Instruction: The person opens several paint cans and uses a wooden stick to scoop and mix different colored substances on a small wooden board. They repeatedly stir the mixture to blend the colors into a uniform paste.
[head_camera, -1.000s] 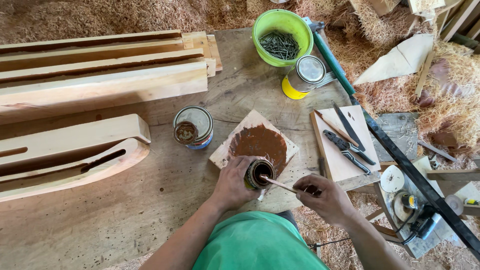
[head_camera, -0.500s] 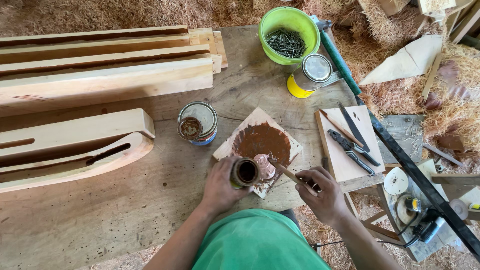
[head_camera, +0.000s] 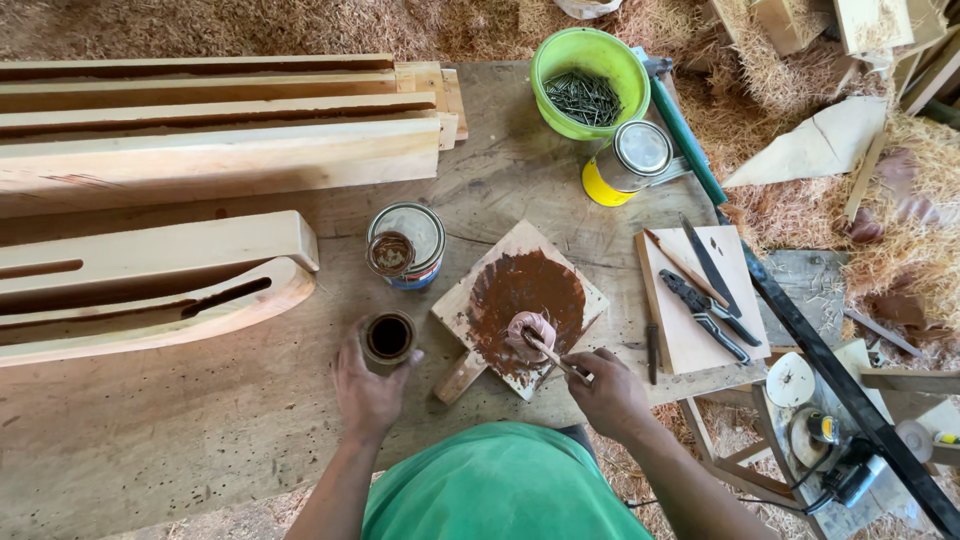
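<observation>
My left hand (head_camera: 368, 392) grips a small open jar (head_camera: 389, 338) of dark liquid that stands on the workbench, left of a small wooden board (head_camera: 470, 297). A patch of reddish-brown paste (head_camera: 525, 290) covers the board, with a pinkish lump (head_camera: 529, 331) at its near edge. My right hand (head_camera: 609, 391) holds a thin wooden stick (head_camera: 555, 358) whose tip rests in that lump. Just behind the jar stands a round tin (head_camera: 406, 243) with its brown-stained lid sitting on top.
Long wooden beams (head_camera: 215, 150) and a curved slotted piece (head_camera: 150, 300) lie at the left. At the back are a green bowl of nails (head_camera: 588, 82) and a yellow can (head_camera: 626, 163). A board with pliers (head_camera: 703, 315) and blades lies right. Sawdust surrounds the bench.
My left hand has carried the small jar off the board's edge and set it down to the left on the bench. The stick now touches a pinkish lump on the paste.
</observation>
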